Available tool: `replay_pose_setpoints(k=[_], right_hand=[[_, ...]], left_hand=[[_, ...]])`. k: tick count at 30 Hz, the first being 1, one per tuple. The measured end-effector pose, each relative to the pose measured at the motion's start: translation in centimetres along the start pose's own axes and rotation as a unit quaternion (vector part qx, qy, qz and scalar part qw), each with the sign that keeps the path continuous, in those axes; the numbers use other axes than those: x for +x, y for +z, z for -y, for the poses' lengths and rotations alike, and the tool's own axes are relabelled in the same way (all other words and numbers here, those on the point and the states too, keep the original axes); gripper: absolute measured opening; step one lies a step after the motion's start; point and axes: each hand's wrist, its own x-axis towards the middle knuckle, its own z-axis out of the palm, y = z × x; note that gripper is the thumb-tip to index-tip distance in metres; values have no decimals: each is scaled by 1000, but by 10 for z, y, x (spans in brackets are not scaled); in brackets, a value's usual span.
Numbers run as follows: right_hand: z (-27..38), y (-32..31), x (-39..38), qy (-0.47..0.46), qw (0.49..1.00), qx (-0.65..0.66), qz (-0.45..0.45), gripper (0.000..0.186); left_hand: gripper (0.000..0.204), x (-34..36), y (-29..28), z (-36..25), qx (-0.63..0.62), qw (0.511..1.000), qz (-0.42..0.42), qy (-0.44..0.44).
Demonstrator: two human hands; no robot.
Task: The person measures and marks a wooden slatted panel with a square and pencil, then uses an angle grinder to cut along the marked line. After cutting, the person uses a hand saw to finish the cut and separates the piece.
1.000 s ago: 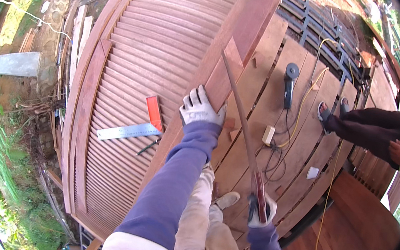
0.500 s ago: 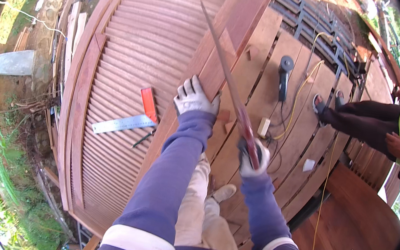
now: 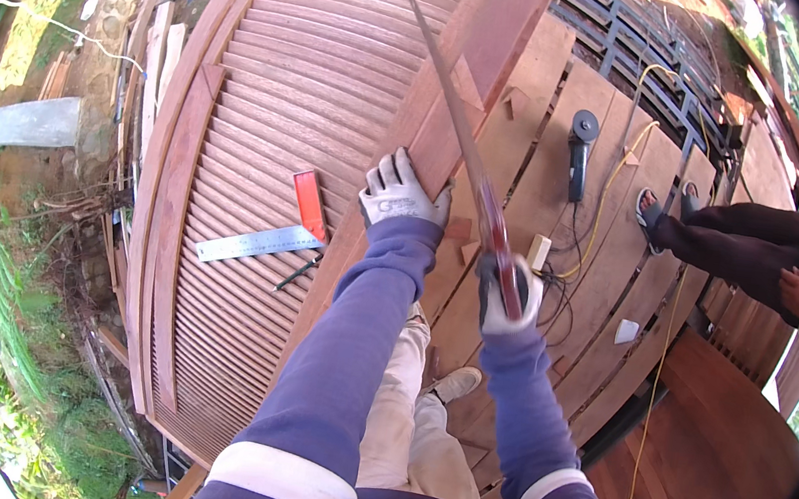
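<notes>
My right hand (image 3: 511, 297), in a grey-white glove with dark parts, is closed around the reddish-brown handle of a handsaw (image 3: 495, 227). Its long tapering blade slants up and left, seen almost edge-on, across a reddish wooden board (image 3: 493, 35). Near the board's close end, my left hand (image 3: 405, 193), gloved too, grips it, with fingers over the left side and the thumb at the right edge. The blade partly hides the board; whether its teeth touch the wood I cannot tell. Left of that hand, a try square (image 3: 309, 201) with a red handle and a dark pencil-like marker (image 3: 296, 274) lie on a slatted wooden panel (image 3: 261, 151).
On the plank platform (image 3: 579, 263) to the right lie an angle grinder (image 3: 579, 157), a yellow cord (image 3: 612, 187), a whitish block (image 3: 539, 253) and small wood offcuts. Another person (image 3: 745, 234) stands at the far right. Dark metal frames (image 3: 629, 38) lie beyond the planks.
The right hand and saw have shifted slightly up, with the blade still slanting over the board. The left hand keeps its place on the board; the whole view has shifted a little.
</notes>
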Motion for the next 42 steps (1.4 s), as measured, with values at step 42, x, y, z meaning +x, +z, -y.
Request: replay_pose_setpoints(k=[42], right_hand=[[-18,-44,-82,38,998,-56,17,10]], left_hand=[[87,-3,-3,0,-12,1000,22,6]])
